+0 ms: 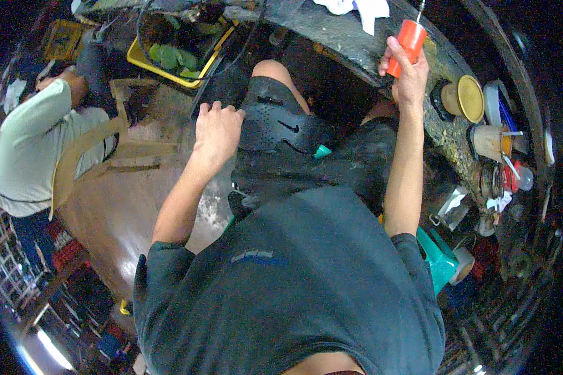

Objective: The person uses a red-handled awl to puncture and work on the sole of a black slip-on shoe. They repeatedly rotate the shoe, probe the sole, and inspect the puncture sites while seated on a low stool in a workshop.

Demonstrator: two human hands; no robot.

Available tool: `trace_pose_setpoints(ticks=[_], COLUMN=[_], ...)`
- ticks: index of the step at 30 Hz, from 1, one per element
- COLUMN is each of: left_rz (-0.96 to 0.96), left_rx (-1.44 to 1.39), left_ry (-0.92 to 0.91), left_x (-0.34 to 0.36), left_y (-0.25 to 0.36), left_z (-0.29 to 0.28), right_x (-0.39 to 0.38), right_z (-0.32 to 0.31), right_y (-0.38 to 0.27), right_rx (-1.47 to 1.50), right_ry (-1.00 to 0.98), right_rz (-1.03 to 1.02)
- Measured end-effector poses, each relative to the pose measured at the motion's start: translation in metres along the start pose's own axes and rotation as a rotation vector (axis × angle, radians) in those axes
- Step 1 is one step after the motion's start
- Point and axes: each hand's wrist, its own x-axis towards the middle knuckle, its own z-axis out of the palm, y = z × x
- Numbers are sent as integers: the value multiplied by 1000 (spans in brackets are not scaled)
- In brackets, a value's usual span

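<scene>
- With 12 taken as the top edge of the head view, the right hand (409, 67) is out between 1 and 2 o'clock, its grip wrapped round an orange-red handle (412, 35), thumb laid along the side.
- The handle's long axis tilts from about 7 toward 1 o'clock; a thin metal shaft (421, 9) leaves its upper end nearly toward 12 and runs off the edge, so I cannot tell what its tip meets.
- Seen from the left hand (218, 132), the handle lies toward 2 o'clock, well apart; the right hand is the nearer one, already on it.
- That left hand is at about 10 to 11 o'clock, beside the dark shorts (263, 164), back upward and fingers bent; its palm is hidden, so I cannot tell whether that grip has anything in it.
- The handle appears above the edge of the worn bench (322, 32), with white cloth or paper (370, 11) toward 11 o'clock from the right hand.
- Down the bench from the handle, toward 4 to 5 o'clock, come a round yellow lid (471, 99) and a cup (485, 139).
- A yellow-rimmed basket (191, 81) with green leaves (169, 57) is near 11 o'clock.
</scene>
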Motion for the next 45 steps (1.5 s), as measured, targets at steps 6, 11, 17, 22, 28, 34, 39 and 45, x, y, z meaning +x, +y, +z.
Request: trace_pose_setpoints(ticks=[6,11,17,22,28,34,39,45], left_rz=[335,507,605,187,59,-20,148,144], left_rx=[-281,-115,-924,-1724,-2336,-2453,-2847,-2860], left_ry=[346,-389,-156,137,282,431,590,493], left_x=[58,128,64,-60,-92,-21,-2,-18], left_y=[86,125,50,-22,-30,-15,-15,-22], left_z=[19,41,-46,-138,-85,70,110,89], right_x=[2,-1,-3,-4,-15,-20,-39,-136], right_z=[-3,1,0,1,-5,13,45,115], right_y=[2,1,-1,3,-7,-56,-122,-82], right_rx=[-23,-52,-9,-131,267,-69,-347,-485], right_ry=[-10,14,3,53,-137,-120,-183,-603], right_rz=[33,0,11,-13,-25,-140,-143,363])
